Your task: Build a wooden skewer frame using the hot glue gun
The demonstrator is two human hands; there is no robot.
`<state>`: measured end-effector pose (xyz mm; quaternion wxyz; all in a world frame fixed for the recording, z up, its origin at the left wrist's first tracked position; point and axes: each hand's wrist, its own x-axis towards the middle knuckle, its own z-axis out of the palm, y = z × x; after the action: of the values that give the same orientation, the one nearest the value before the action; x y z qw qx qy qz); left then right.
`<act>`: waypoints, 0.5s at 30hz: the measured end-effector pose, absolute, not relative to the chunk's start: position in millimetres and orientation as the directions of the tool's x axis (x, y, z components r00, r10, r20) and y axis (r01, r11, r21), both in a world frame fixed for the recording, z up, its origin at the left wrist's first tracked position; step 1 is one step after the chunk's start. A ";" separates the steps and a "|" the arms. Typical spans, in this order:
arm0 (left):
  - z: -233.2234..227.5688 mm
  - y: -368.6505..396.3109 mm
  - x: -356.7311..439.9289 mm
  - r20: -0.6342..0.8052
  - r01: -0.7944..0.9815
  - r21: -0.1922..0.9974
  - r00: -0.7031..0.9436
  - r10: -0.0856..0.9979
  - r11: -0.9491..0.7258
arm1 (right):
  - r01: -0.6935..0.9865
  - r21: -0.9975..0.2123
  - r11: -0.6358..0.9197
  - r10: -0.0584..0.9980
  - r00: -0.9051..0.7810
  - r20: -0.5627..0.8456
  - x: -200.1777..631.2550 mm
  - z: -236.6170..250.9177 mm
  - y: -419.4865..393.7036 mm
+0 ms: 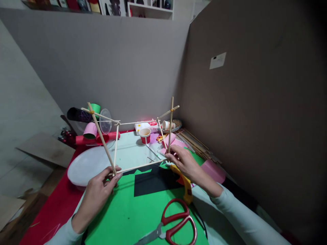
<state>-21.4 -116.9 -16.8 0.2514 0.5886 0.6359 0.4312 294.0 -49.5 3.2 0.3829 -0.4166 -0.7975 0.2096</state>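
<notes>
Raised above the table is a frame of thin wooden sticks point(141, 166), its two upright ends crossed at the top and bound with something orange-yellow. My left hand point(98, 189) pinches its lower left corner. At the lower right corner, my right hand point(182, 161) grips the frame between thumb and fingers. Beneath it lie green paper point(120, 207) and a piece of black paper point(153, 183). A yellow glue gun point(187, 190) rests below my right wrist. Red-handled scissors point(176, 217) lie partly open nearest me, their blade tips cut off by the view.
A white oval lid or tub point(87, 166) sits at left, beside red, pink and green paper rolls point(90, 131). Behind the frame stands a red-and-white paper cup point(145, 136). Loose wooden strips point(196, 143) lie along the right. Grey panels point(102, 61) enclose the back and right.
</notes>
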 end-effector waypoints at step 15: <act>-18.3 -138.8 -19.8 0.349 0.671 0.721 -0.138 0.927 -0.172 | 0.483 -0.687 0.542 0.838 -0.367 0.403 291.1 0.6 -68.4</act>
<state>-19.8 -138.8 -18.3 0.1516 0.6388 0.6254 0.4217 291.1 -68.4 0.6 0.3777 -0.4168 -0.7927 0.2349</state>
